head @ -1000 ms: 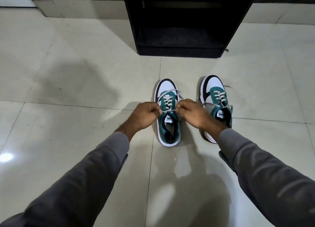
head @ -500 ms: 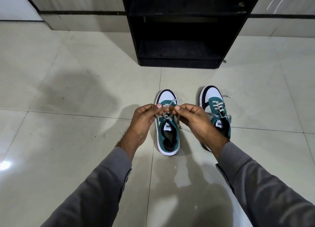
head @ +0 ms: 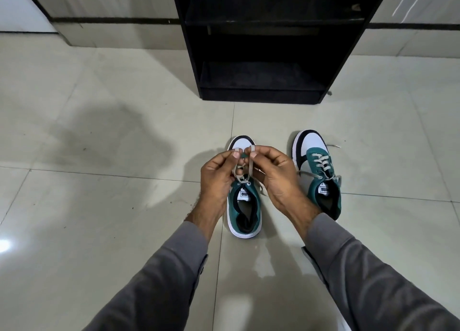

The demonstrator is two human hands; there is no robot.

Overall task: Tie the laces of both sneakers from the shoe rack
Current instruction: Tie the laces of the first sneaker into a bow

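Left sneaker [head: 245, 206] is set on the floor [head: 99, 206] at centre frame, its lace [head: 251, 166] lifted above the tongue. Each grip is closed on a strand: left hand [head: 219, 179] and right hand [head: 276, 179], fingertips nearly touching. Step judged: bow being formed, knot not yet cinched. Next move likely needs one loop wrapped and pulled through, tension kept even. Right sneaker [head: 321, 176] sits just beside at 3 o'clock, laces loose, untied. Shoe rack [head: 261, 42] stands at 12 o'clock, well apart. Bare floor is seen from 7 to 10 o'clock.
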